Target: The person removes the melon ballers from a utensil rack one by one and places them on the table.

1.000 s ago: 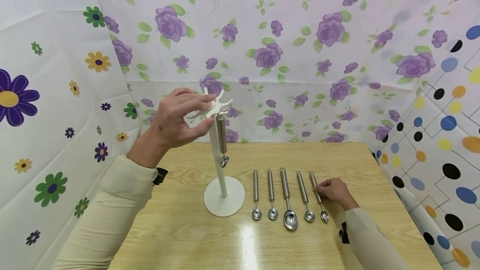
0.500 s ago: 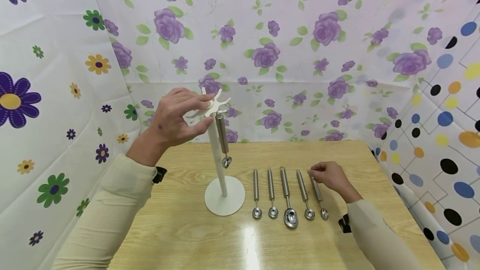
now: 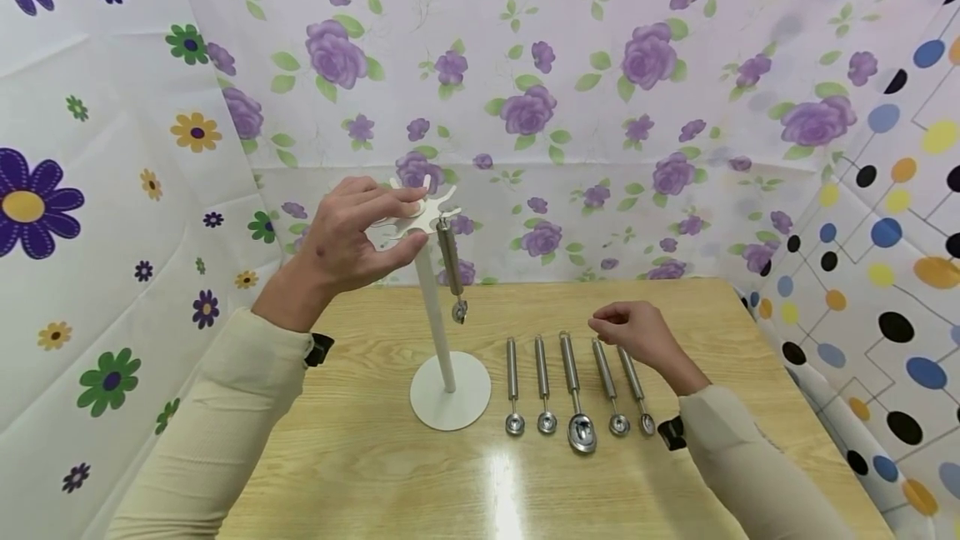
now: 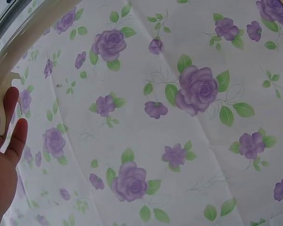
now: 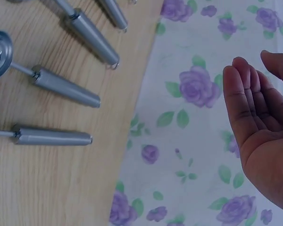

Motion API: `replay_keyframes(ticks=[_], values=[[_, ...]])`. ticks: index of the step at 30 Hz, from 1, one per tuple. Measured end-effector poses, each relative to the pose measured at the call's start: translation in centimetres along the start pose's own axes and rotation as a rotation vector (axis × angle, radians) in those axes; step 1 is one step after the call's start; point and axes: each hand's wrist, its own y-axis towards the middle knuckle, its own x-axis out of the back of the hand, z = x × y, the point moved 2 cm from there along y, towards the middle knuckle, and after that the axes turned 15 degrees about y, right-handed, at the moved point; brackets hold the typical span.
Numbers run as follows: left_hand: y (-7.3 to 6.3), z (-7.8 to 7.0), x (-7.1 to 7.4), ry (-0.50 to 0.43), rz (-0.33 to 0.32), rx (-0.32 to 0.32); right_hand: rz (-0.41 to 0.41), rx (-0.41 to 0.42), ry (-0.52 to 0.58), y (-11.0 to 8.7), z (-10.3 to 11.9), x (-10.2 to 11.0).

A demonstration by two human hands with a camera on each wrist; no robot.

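In the head view my left hand [image 3: 358, 233] holds the top of a white utensil stand [image 3: 435, 307], fingers over the hub and thumb at the hooks. From one hook hangs a steel-handled tool with a small round head [image 3: 452, 265]. My right hand [image 3: 641, 333] hovers above the upper ends of the rightmost tools, holding nothing; its thumb is apart from the fingers in the right wrist view. The row on the table has an oval-bowled scoop [image 3: 576, 390] at its middle. Beside it lie small round-headed steel tools [image 3: 544, 386], handles pointing away from me.
The wooden table [image 3: 337, 440] ends at a back wall of purple-rose cloth [image 3: 525, 115]. Patterned cloth also closes off the left side [image 3: 112, 232] and the dotted right side [image 3: 892, 340]. The stand's round white base [image 3: 450, 415] is left of the tool row.
My right hand has let go of the rightmost tool and moved up and left. The stand's hooks have turned a little under my left hand, and the hanging tool has swung right.
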Motion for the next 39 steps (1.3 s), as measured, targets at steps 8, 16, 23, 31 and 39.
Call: replay_keyframes(ticks=[8, 16, 23, 31, 39], values=[[0.1, -0.1, 0.1, 0.005, 0.005, 0.000, 0.007, 0.030, 0.023, 0.2, 2.7, -1.1], [0.1, -0.1, 0.0, -0.004, -0.003, 0.003, 0.050, 0.108, 0.061, 1.1, 6.7, -2.4], [0.0, -0.1, 0.0, -0.008, -0.002, 0.005, 0.120, 0.198, 0.099, 1.7, 11.0, -4.1], [-0.2, -0.2, 0.3, 0.013, -0.002, -0.022, 0.217, 0.319, 0.156, 2.2, 15.4, -6.6], [-0.6, 0.0, 0.5, -0.007, 0.026, -0.033, 0.302, 0.415, 0.225, 2.9, 18.1, -9.0]])
